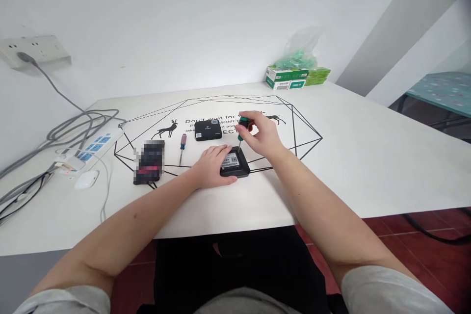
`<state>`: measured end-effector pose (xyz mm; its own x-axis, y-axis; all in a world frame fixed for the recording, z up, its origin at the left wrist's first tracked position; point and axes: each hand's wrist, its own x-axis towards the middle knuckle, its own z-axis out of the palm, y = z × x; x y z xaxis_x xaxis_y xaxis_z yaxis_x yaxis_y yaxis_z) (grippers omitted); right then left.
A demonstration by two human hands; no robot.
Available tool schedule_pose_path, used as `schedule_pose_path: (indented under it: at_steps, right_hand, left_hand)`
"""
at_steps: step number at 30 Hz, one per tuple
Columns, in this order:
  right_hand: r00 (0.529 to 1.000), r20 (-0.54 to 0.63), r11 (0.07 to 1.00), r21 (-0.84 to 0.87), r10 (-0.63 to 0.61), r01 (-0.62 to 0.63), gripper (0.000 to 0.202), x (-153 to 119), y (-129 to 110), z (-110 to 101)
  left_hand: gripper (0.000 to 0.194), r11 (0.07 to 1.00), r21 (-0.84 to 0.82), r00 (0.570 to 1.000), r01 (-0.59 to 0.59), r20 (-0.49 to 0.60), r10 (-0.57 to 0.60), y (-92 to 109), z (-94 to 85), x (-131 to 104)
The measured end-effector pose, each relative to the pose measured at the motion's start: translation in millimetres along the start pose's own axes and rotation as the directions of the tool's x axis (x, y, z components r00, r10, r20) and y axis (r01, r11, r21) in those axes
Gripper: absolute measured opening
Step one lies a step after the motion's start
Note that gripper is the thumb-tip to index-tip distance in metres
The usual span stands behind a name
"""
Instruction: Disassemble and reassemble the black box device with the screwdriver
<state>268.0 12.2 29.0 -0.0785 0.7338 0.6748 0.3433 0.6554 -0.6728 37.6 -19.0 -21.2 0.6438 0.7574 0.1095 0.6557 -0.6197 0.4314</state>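
Note:
A flat black electronics box (241, 170) lies on the table with a white label (230, 160) facing up. Round its left side is my left hand (213, 167), fingers along the far edge and thumb at the near edge, steadying it. My right hand (263, 135) is closed around the green and black handle of a screwdriver (241, 132). The screwdriver stands nearly upright, its tip at the box's far right part; the exact contact point is too small to make out. Farther back sits a second black box (208, 131). Left of it lies another screwdriver (183, 144) with a red and blue handle.
A blurred-out dark object (149, 162) lies left of my left hand. Farther left are a power strip (99, 146), a white earphone case (87, 179) and tangled grey cables (73, 122). Green and white boxes (287, 77) under a plastic bag (300, 54) stand at the back right.

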Motion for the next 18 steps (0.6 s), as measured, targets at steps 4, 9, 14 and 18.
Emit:
schedule_pose_path:
  at_steps: [4,9,14,18]
  right_hand:
    - [0.999,-0.014,0.998,-0.025,-0.049,0.049,0.035,-3,3,12]
    - [0.985,-0.148,0.995,-0.037,-0.094,0.089,0.037,-8,6,25]
    - [0.952,-0.213,0.974,-0.093,-0.221,0.206,0.036,-12,8,28]
    - [0.908,-0.285,0.95,-0.147,-0.308,0.276,0.03,-10,16,28]
  left_hand:
    - [0.104,0.999,0.035,1.0,-0.015,-0.001,0.015,-3,0.3,0]
    - [0.101,0.998,0.047,0.998,-0.043,0.039,0.041,-2,-2.5,5]
    - [0.103,0.998,0.066,0.999,-0.021,0.05,0.018,1,-3.8,7]
    - [0.112,0.996,0.088,0.99,0.016,0.137,-0.028,-1,-11.7,-4]
